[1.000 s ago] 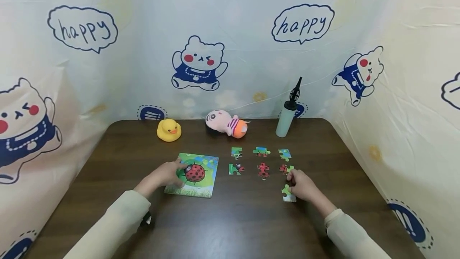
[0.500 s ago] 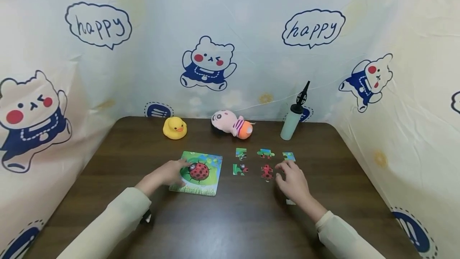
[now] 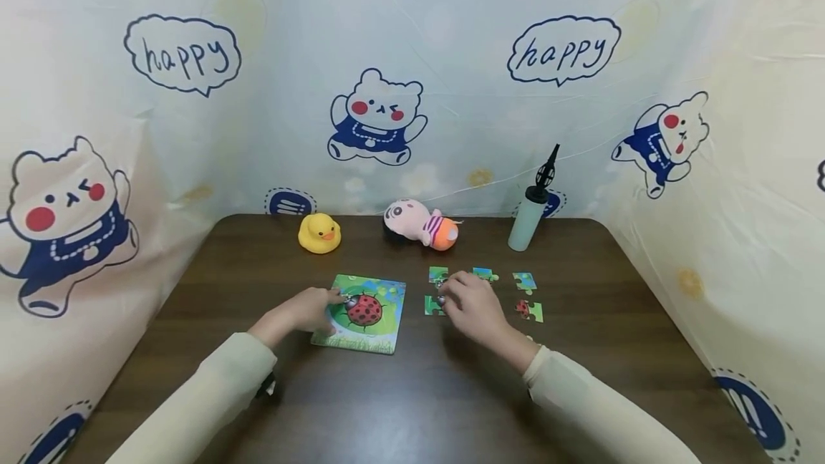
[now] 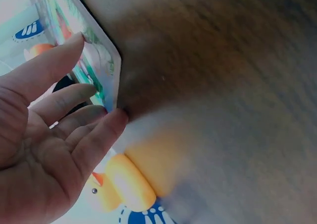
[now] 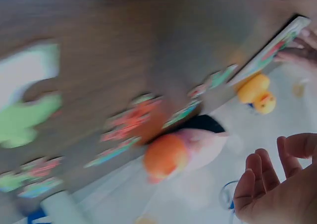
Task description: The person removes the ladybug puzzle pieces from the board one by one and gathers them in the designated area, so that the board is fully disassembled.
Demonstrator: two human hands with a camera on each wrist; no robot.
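Note:
My left hand [image 3: 314, 311] rests at the left side of a square ladybug picture board [image 3: 385, 317], fingers spread and relaxed. In the left wrist view the thumb overlaps the board's [image 4: 106, 60] face and other fingertips touch its edge near a corner. Over the left part of the jigsaw pieces hovers my right hand [image 3: 477, 310], its fingers loosely bent; in the right wrist view nothing is in them. Beside its fingertips lies a green jigsaw piece [image 3: 432, 306]. A red ladybug-body piece [image 5: 132, 119] is hidden behind this hand in the head view.
More jigsaw pieces lie to the right, among them a blue-green one [image 3: 525, 281] and a red-green one [image 3: 533, 311]. Along the back of the brown table [image 3: 361, 407] are a yellow rubber duck [image 3: 319, 234], a plush doll [image 3: 419, 224] and a pale green hand pump [image 3: 527, 224].
My right hand has swept left, from the rightmost jigsaw pieces across to the left ones, uncovering the red-green piece. The left hand stays on the board. The head view has shifted slightly.

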